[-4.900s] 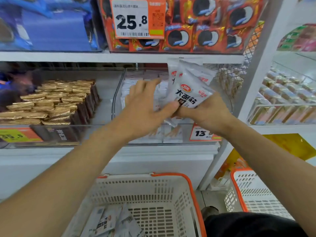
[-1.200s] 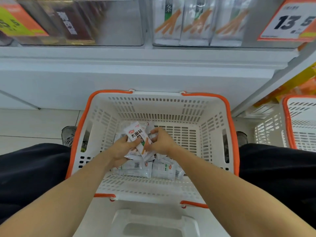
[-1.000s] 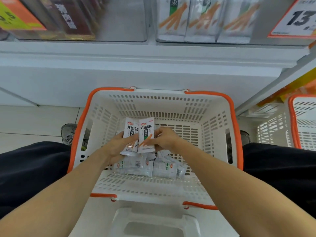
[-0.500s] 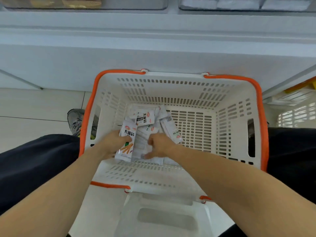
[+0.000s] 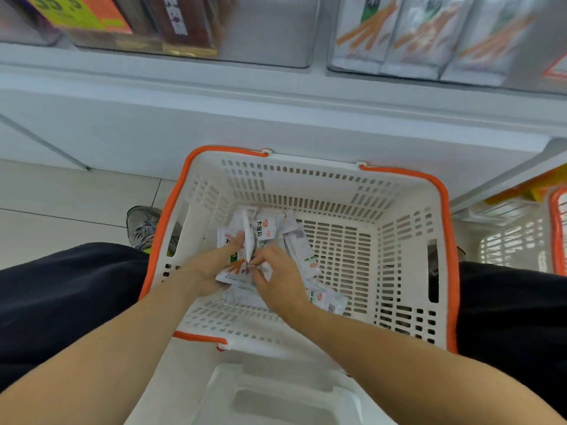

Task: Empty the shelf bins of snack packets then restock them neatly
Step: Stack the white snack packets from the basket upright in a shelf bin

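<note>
A white basket with an orange rim (image 5: 441, 216) sits on a white stool in front of me. Several white snack packets (image 5: 297, 243) lie on its floor at the left. My left hand (image 5: 214, 265) reaches in and grips a small stack of these packets (image 5: 242, 240), thumb on top. My right hand (image 5: 279, 280) is beside it, fingers curled and pinching the stack's lower edge. Above, the clear shelf bin (image 5: 521, 41) shows more white packets with orange sticks printed on them, blurred.
A second clear bin (image 5: 270, 32) at the upper left holds dark and gold packets behind a yellow-orange price tag (image 5: 76, 10). Another orange-rimmed basket (image 5: 555, 234) stands at the right edge. My dark-trousered legs flank the basket, one grey shoe (image 5: 142, 225) on the tiled floor.
The camera tilted up, bringing the shelf bins back into view. Both hands stayed in the basket and came together on a stack of packets; my right hand moved from the pile to the stack.
</note>
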A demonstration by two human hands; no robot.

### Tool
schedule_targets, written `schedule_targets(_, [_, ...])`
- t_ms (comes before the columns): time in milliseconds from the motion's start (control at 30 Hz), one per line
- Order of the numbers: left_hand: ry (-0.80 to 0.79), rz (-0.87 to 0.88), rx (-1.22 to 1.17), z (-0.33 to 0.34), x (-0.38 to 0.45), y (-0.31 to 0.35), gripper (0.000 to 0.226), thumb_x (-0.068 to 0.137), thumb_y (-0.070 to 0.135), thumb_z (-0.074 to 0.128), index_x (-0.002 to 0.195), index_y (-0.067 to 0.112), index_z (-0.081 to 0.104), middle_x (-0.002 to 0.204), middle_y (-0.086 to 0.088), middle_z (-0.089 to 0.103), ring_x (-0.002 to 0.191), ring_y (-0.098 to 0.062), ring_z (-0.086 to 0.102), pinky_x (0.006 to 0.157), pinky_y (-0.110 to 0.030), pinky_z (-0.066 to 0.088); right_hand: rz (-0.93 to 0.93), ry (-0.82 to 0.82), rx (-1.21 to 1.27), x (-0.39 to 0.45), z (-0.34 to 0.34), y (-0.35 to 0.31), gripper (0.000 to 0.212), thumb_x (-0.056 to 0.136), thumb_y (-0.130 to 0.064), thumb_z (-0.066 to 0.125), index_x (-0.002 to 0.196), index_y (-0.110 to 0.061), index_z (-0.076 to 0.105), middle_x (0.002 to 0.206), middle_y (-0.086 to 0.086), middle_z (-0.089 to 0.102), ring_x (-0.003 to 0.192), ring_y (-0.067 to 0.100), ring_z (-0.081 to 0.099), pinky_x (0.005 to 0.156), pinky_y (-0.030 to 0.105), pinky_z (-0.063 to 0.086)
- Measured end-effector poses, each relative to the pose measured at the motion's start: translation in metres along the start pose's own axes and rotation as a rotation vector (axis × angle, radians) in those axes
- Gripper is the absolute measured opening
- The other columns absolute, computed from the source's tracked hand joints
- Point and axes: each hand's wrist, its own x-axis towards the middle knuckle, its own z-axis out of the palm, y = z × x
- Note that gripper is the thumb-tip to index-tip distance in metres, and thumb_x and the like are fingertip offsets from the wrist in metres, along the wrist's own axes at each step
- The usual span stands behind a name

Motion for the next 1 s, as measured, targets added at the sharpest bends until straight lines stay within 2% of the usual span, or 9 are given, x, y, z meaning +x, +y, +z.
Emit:
schedule_targets(67, [-0.025, 0.077, -0.004, 0.003, -0.004, -0.002, 0.061, 0.069, 0.053, 0.077, 0.103, 0.002, 0.072, 0.089, -0.018, 0.067, 0.069, -0.025, 0.067, 0.06, -0.033, 0.054, -0.076, -0.1, -0.019, -0.007, 0.009, 0.0, 0.009, 0.086, -0.007, 0.073, 0.096, -0.008, 0.072, 0.105, 0.008, 0.065, 0.098, 0.02, 0.06, 0.088, 0.021, 0.045])
schedule_targets(167, [-0.067, 0.131, -0.018, 0.003, -0.005, -0.009, 0.062, 0.083, 0.052, 0.071, 0.11, -0.003, 0.068, 0.085, -0.018, 0.063, 0.07, -0.026, 0.063, 0.06, -0.033, 0.052, -0.067, -0.161, -0.049, -0.007, 0.006, 0.003, 0.016, 0.086, -0.01, 0.075, 0.103, -0.008, 0.076, 0.111, 0.009, 0.065, 0.108, 0.024, 0.056, 0.094, 0.011, 0.034])
schedule_targets(333, [-0.104, 0.148, -0.02, 0.009, -0.002, -0.01, 0.056, 0.091, 0.047, 0.063, 0.12, 0.0, 0.067, 0.103, -0.019, 0.073, 0.09, -0.029, 0.073, 0.065, -0.034, 0.058, -0.082, -0.343, -0.045, 0.008, -0.016, -0.007, 0.02, 0.085, -0.016, 0.077, 0.103, -0.007, 0.075, 0.12, 0.011, 0.048, 0.114, 0.023, 0.048, 0.097, 0.025, 0.041])
schedule_targets(400, [-0.078, 0.155, -0.035, 0.015, -0.001, -0.009, 0.04, 0.094, 0.033, 0.063, 0.118, 0.001, 0.068, 0.104, -0.018, 0.075, 0.086, -0.026, 0.075, 0.06, -0.032, 0.059, -0.005, -0.293, 0.003, 0.014, -0.024, -0.012, 0.016, 0.087, -0.015, 0.074, 0.1, -0.008, 0.076, 0.12, 0.009, 0.055, 0.113, 0.019, 0.052, 0.097, 0.026, 0.045])
schedule_targets(500, [-0.055, 0.128, -0.031, 0.013, 0.003, -0.008, 0.025, 0.096, 0.016, 0.063, 0.117, 0.002, 0.066, 0.089, -0.012, 0.076, 0.069, -0.02, 0.074, 0.05, -0.027, 0.055, 0.222, -0.093, -0.105, 0.02, -0.039, 0.008, 0.014, 0.091, -0.017, 0.066, 0.104, -0.012, 0.07, 0.113, 0.004, 0.06, 0.096, 0.015, 0.058, 0.081, 0.026, 0.049])
schedule_targets(667, [-0.045, 0.057, 0.196, 0.008, 0.013, -0.018, 0.027, 0.09, 0.013, 0.073, 0.116, 0.009, 0.068, 0.11, -0.016, 0.074, 0.096, -0.031, 0.071, 0.078, -0.039, 0.059, 0.431, -0.649, -0.664, 0.003, -0.07, 0.082, 0.056, 0.086, -0.032, 0.078, 0.132, -0.009, 0.054, 0.129, 0.011, 0.055, 0.113, 0.027, 0.055, 0.09, 0.033, 0.049])
schedule_targets(767, [-0.058, 0.024, 0.272, 0.009, 0.019, -0.023, 0.026, 0.089, 0.012, 0.074, 0.114, 0.008, 0.068, 0.107, -0.016, 0.074, 0.094, -0.033, 0.071, 0.073, -0.038, 0.058, 0.456, -0.617, -0.695, -0.004, -0.069, 0.092, 0.055, 0.081, -0.027, 0.082, 0.128, -0.011, 0.058, 0.125, 0.009, 0.061, 0.11, 0.026, 0.059, 0.093, 0.036, 0.052])
schedule_targets(900, [-0.031, 0.001, 0.271, 0.011, 0.023, -0.021, 0.023, 0.088, 0.009, 0.075, 0.11, 0.006, 0.069, 0.096, -0.013, 0.076, 0.082, -0.028, 0.072, 0.065, -0.033, 0.057, 0.552, -0.708, -0.697, 0.01, -0.075, 0.082, 0.031, 0.083, -0.019, 0.079, 0.107, -0.015, 0.059, 0.104, 0.005, 0.061, 0.09, 0.021, 0.059, 0.07, 0.029, 0.049])
schedule_targets(1000, [-0.026, -0.024, 0.236, 0.019, 0.02, -0.015, 0.024, 0.09, 0.008, 0.073, 0.113, 0.004, 0.07, 0.1, -0.014, 0.076, 0.077, -0.025, 0.072, 0.057, -0.029, 0.058, 0.694, -0.662, -0.561, 0.035, -0.099, 0.065, 0.032, 0.085, -0.018, 0.076, 0.103, -0.008, 0.052, 0.097, 0.009, 0.058, 0.077, 0.023, 0.06, 0.058, 0.03, 0.052])
